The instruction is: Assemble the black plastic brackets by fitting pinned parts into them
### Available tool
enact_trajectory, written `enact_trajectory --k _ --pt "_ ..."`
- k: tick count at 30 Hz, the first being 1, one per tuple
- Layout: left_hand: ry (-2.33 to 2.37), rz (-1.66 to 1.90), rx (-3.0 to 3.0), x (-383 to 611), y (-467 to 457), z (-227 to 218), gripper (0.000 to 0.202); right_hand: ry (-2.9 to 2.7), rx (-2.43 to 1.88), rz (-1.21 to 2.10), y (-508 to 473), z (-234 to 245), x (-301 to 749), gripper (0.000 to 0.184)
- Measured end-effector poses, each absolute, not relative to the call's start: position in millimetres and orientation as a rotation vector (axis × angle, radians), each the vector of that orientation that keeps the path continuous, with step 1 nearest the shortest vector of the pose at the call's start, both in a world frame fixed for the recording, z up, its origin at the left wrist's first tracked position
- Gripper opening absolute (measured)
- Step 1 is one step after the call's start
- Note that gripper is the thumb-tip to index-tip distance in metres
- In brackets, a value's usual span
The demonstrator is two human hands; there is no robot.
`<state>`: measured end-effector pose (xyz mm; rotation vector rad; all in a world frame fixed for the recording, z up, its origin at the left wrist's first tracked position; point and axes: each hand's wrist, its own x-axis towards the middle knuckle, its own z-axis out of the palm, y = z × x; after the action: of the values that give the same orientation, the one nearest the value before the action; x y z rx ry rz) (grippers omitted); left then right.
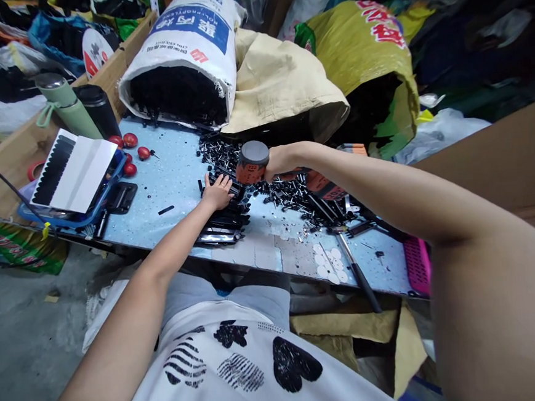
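"Left hand (218, 192)'s resting, fingers spread, on the long, glossy black strips (222, 233) by the blue table (171, 152)'s front edge."

"And the right hand (280, 161)?"

"Wrapped round a red-and-black power drill (250, 173), just beside the left."

Bright centre, dim upper right — wide-angle stretched edges

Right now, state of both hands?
Left hand: open, spread over the row of black strips, not gripping any that I can see.
Right hand: closed, holding the red-and-black power tool.
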<state>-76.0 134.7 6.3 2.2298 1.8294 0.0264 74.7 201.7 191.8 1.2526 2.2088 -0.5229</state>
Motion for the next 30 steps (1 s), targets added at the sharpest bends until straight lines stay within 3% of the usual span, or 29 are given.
enact_trajectory --k 8,15,25,30 --pt "1.695 0.161 2.186 -56 57 4 0.077 2.118 1.228 -0.649 179 192 87 0.024" --pt "1.671 0.173 2.228 -56 32 5 0.084 2.167 1.210 -0.421 164 185 85 0.018" --pt "1.884 0.228 2.366 -48 -11 -13 0.069 2.111 1.161 -0.502 133 187 95 0.010" --pt "1.892 0.270 2.395 -48 -9 -10 0.070 2.208 1.097 -0.240 121 188 87 0.014"
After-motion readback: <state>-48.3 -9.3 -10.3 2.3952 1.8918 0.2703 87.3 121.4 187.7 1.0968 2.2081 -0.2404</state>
